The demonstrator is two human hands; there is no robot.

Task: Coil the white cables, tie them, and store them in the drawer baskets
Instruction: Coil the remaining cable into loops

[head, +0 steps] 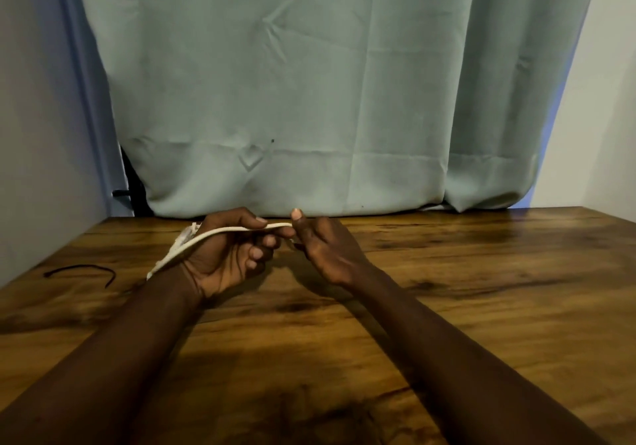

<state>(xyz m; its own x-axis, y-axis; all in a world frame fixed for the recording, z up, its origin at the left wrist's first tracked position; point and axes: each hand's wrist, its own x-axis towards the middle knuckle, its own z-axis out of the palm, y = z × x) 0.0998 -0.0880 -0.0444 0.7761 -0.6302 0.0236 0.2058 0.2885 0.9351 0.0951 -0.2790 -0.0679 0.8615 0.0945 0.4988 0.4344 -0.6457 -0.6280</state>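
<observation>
**Head view, hands over the table.** Your left hand (223, 262) was held palm toward you just above the wooden table (447, 289). Its thumb lay along the top of the white cable (220, 231) and its fingers (256, 253) curled beneath, so the hand was closed round the cable. Your right hand (323, 246) met it at the centre with its back turned toward you and its thumb pointing up. It pinched the cable where the strand emerged from under your left thumb. The fingertips of the two hands were nearly touching.

The cable ran as a single pale strand from that pinch leftward across your left palm. It then bent down past the heel of the hand and ended near the wrist. More white cable was bunched behind the left hand, on its far side. How many turns it made could not be told, because the hand hid most of it.

A thin black cord (82, 266) lay loose in a shallow arc on the table, to the left of your left forearm and apart from the cable. A grey-green curtain (327, 83) hung behind the far edge of the table, with pale wall on either side of it.
</observation>
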